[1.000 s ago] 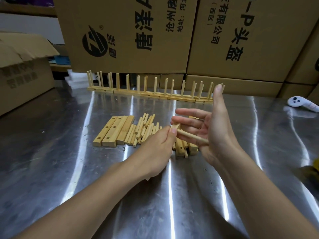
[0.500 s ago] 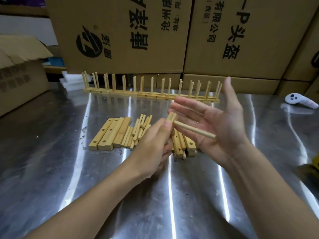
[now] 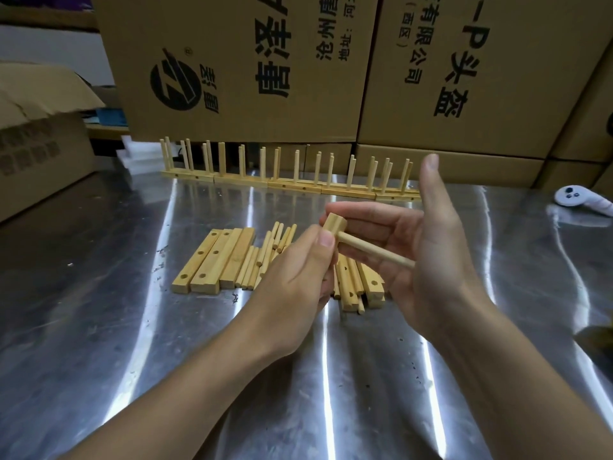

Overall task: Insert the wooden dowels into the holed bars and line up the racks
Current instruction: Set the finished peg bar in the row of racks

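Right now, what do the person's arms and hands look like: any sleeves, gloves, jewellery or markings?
Two bare hands, no gloves: the left hand and right hand show no rings or markings. The left forearm and right forearm are uncovered to the frame edge, with no sleeve, watch or bracelet in view. Thumbnails are short and unpainted.
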Tool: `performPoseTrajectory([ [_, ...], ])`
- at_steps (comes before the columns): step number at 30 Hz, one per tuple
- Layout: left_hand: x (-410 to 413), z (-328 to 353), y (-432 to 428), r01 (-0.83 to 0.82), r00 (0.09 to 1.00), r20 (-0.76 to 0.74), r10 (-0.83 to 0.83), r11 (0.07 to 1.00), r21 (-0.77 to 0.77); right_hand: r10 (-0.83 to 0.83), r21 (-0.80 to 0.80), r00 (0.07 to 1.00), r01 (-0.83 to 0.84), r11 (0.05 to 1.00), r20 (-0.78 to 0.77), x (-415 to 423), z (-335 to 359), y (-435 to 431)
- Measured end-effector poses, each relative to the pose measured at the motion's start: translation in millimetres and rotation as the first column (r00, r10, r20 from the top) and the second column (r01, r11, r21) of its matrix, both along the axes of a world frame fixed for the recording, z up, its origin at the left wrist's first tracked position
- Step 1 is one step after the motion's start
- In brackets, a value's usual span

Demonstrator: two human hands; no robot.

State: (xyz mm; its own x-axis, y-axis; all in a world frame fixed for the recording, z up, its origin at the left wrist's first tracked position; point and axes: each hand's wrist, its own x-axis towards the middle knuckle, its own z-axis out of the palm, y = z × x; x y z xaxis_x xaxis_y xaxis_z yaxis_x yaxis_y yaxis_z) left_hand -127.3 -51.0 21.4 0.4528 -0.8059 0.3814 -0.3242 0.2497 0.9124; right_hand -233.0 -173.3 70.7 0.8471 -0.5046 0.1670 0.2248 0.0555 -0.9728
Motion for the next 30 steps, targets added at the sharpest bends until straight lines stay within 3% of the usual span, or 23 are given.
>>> performPoseTrajectory([
  [6,1,-1,-2,-0.021,0.999,0.051,0.020,0.999,0.030,-0.046,0.014,0.999,0.046,0.999,-0.015,3,-5,-2],
  [12,5,1,1,-0.048,0.992,0.117,0.050,0.999,-0.022,0.164,0.102,0.986,-0.167,0.981,0.029,-3,5,-6],
  [17,4,2,2,-0.041,0.986,0.161,0.049,0.998,-0.053,0.098,0.119,0.990,-0.110,0.987,0.100,-3,3,0],
  [21,1,2,-1,-0.046,0.982,0.182,0.049,0.999,-0.022,0.046,0.135,0.996,-0.055,0.989,0.070,-5,4,-3],
  [26,-1,3,-1,-0.041,0.992,0.120,0.042,0.999,-0.010,-0.008,0.112,0.999,0.004,0.994,0.036,-4,2,1],
  [30,-6,1,-2,-0.020,0.997,0.072,0.020,1.000,0.001,-0.008,0.183,1.000,0.011,0.983,-0.014,-5,8,-6],
])
